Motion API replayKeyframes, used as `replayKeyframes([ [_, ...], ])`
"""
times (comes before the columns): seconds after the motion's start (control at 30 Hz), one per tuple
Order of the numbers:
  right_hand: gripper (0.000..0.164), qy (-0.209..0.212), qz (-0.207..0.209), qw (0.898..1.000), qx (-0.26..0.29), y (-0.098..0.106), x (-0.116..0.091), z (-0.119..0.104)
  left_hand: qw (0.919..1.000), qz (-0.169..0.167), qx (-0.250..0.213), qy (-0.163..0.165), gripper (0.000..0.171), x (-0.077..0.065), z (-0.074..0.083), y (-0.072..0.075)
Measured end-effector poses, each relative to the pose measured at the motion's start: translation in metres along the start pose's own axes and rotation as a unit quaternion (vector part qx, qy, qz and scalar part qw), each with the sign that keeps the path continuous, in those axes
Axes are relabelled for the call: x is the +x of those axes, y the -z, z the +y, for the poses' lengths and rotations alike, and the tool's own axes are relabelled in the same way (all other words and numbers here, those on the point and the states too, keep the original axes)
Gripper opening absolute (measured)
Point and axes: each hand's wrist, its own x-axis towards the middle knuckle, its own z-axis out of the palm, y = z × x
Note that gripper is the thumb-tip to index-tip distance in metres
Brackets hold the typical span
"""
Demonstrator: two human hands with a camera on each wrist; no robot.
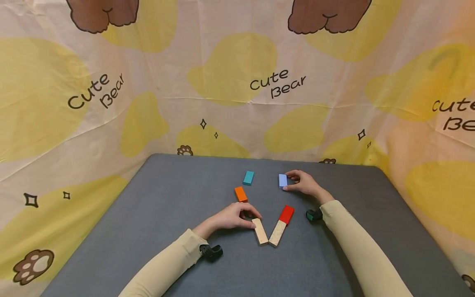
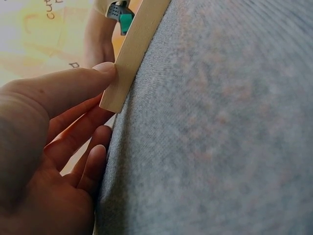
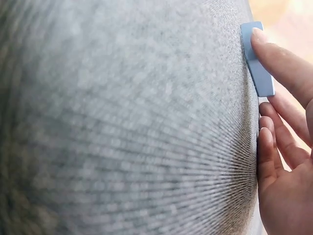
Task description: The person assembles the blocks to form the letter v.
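My left hand [image 1: 234, 216] pinches the far end of a plain wooden block [image 1: 260, 232] lying on the grey table. In the left wrist view, the thumb presses one long side of that wooden block [image 2: 128, 61], with the other fingers behind and below it. Its near end meets a second, speckled wooden block [image 1: 277, 234], so the two form a V. A red block [image 1: 287, 214] lines up with the far end of the speckled one. Farther back, my right hand [image 1: 305, 183] pinches a light blue block [image 1: 283, 181] between thumb and index finger, low over the table.
An orange block [image 1: 241, 194] lies just beyond the left hand, and a teal block [image 1: 248, 178] lies behind it. The grey tabletop [image 1: 156, 198] has rounded far corners. A printed cloth [image 1: 230, 66] hangs behind and along both sides.
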Motion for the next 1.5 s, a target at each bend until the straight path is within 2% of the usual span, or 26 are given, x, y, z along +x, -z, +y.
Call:
replayKeyframes([
  [0.37,0.063,-0.004,0.017,1.000,0.018,0.001,-0.005,-0.001,1.0000,-0.001,0.000,-0.003,0.028,0.001,0.000,0.000],
  [0.93,0.064,-0.025,0.041,0.999,0.013,0.005,-0.014,-0.003,1.0000,-0.002,-0.002,-0.001,0.028,0.001,-0.001,-0.001],
  [1.5,0.067,-0.034,0.042,0.999,-0.003,0.011,-0.025,-0.010,0.9999,0.007,0.003,-0.012,0.027,0.000,0.000,0.000],
])
